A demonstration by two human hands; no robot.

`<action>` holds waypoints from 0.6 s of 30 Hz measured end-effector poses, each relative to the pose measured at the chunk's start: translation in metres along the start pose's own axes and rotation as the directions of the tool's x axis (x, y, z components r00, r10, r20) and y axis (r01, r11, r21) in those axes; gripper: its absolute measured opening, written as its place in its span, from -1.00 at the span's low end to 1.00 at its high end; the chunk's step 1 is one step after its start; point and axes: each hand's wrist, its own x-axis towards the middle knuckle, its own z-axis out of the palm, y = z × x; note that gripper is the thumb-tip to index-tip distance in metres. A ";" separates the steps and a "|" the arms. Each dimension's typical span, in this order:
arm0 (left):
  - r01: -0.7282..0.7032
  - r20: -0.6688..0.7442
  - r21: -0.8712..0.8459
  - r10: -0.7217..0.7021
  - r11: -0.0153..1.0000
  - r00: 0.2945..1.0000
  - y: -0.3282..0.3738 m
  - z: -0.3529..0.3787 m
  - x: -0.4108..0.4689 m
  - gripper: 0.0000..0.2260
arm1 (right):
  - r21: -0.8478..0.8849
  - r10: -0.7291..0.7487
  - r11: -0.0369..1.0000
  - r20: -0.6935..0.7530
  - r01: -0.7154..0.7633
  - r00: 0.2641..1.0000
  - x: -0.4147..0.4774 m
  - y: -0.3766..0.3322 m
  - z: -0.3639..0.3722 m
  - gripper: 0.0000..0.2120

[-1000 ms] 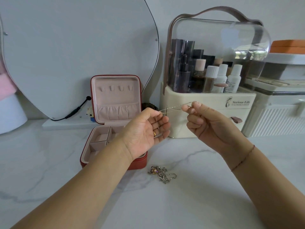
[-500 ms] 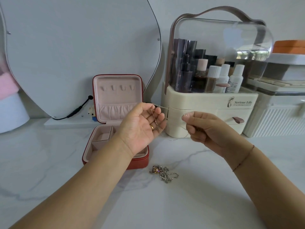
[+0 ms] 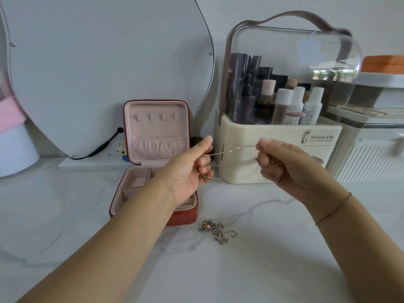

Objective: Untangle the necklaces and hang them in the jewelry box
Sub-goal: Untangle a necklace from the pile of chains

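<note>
A thin gold necklace is stretched in the air between my two hands. My left hand grips one end with curled fingers, just right of the open red jewelry box. My right hand pinches the other end in front of the cream organizer. The box lid stands upright, pink inside, with a row of small hooks and a pocket. A tangled pile of silver chains with a pink bead lies on the marble top, in front of the box's right corner.
A cream cosmetics organizer with a clear dome and bottles stands behind my hands. A large curved mirror leans at the back left, with a black cable below it. White storage boxes stand at the far right.
My left hand turned from open palm-up to a grip on the chain. My right hand rose and the necklace is pulled taut between the hands.
</note>
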 end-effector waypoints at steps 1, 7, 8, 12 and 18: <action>0.003 0.014 0.058 -0.004 0.998 1.000 0.000 0.002 -0.001 -0.89 | 0.073 -0.017 0.997 0.001 0.016 1.000 0.000 -0.001 -0.001 -0.84; -0.054 -0.094 0.243 0.079 0.968 0.992 -0.011 0.004 0.001 -0.81 | 0.226 -0.091 0.969 -0.063 0.103 0.994 0.003 -0.001 -0.004 -0.87; -0.067 -0.115 0.273 0.102 0.960 0.988 -0.012 0.004 0.001 -0.81 | 0.229 -0.100 0.967 -0.052 0.109 0.994 0.004 -0.001 -0.003 -0.87; -0.100 -0.172 0.354 0.169 0.930 0.971 -0.014 0.003 0.003 -0.84 | 0.276 -0.110 0.955 -0.013 0.109 0.994 0.005 0.001 -0.002 -0.83; -0.107 -0.148 0.427 0.186 0.898 0.971 -0.015 0.002 0.002 -0.84 | 0.310 -0.108 0.944 -0.039 0.115 0.993 0.004 -0.001 -0.001 -0.80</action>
